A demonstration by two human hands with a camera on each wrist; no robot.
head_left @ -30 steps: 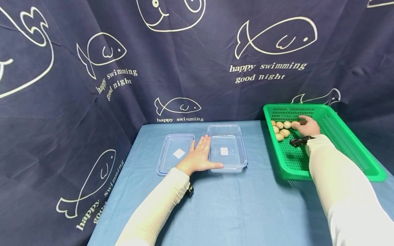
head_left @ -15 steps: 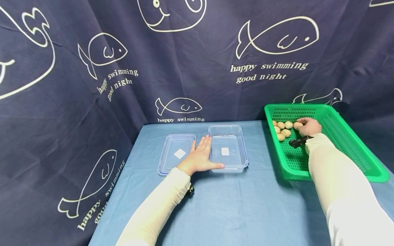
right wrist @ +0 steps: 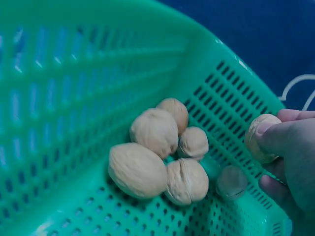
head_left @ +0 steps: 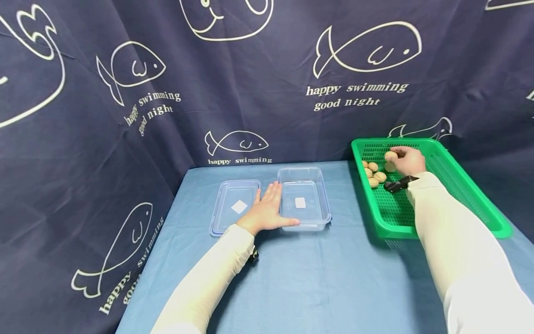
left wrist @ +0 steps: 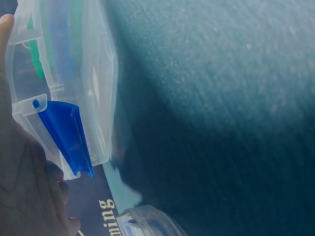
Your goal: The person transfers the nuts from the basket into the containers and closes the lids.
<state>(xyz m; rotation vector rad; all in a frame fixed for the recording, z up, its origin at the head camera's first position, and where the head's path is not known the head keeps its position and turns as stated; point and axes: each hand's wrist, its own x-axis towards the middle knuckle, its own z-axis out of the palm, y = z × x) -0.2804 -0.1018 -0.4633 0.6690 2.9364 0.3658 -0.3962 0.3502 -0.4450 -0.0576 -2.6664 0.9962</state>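
My right hand (head_left: 410, 161) pinches a walnut (right wrist: 261, 138) between thumb and fingers, raised above the floor of the green basket (head_left: 392, 229). Below it another walnut (right wrist: 231, 182) lies in shadow on the basket floor. Several more walnuts (right wrist: 187, 181) cluster in the basket's corner, to the left of the hand. My left hand (head_left: 267, 211) is spread, its fingers along the left side of a clear plastic box (head_left: 306, 222) and its thumb at the near rim. A blue clip (left wrist: 69, 135) on the box shows in the left wrist view.
A clear lid (head_left: 227, 213) with a blue edge and a white label lies left of the box. Everything stands on a blue tablecloth (head_left: 317, 278). A dark curtain (head_left: 288, 116) with fish drawings hangs behind and at the left.
My right hand has lifted a walnut off the basket floor, uncovering another beneath it. The left hand keeps its place at the box. The head view has shifted slightly.
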